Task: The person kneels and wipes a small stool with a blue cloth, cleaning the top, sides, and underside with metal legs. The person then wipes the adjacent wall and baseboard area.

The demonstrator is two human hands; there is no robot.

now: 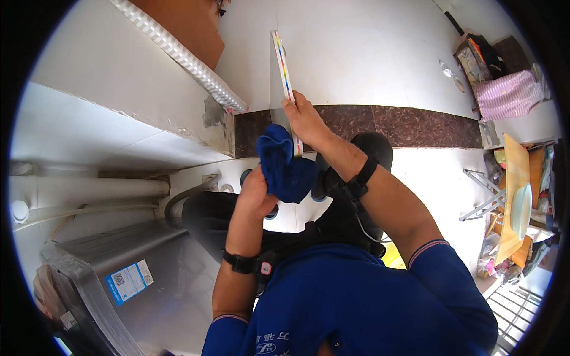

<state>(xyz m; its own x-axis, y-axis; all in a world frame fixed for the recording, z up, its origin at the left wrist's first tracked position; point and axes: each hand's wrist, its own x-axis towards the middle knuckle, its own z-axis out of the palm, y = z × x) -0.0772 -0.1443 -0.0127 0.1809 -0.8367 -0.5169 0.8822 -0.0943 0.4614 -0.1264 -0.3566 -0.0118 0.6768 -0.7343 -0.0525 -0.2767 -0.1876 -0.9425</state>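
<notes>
A blue short-sleeved shirt [368, 302] has red-and-white cuff trim [428, 245] and white lettering [266, 349]; beyond its hem, black trousers [208, 221]; beyond its sleeves, black forearm straps [238, 263].

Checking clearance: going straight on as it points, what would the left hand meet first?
Beyond the bunched blue cloth it holds, the left hand would probably meet the thin flat panel with a white, multicoloured edge; depth is unclear.

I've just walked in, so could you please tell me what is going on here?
A person grips a flat panel, seen nearly edge-on, by its multicoloured edge in the right hand. The left hand holds a bunched blue cloth at the panel's near end; whether the two touch is hard to tell.
</notes>
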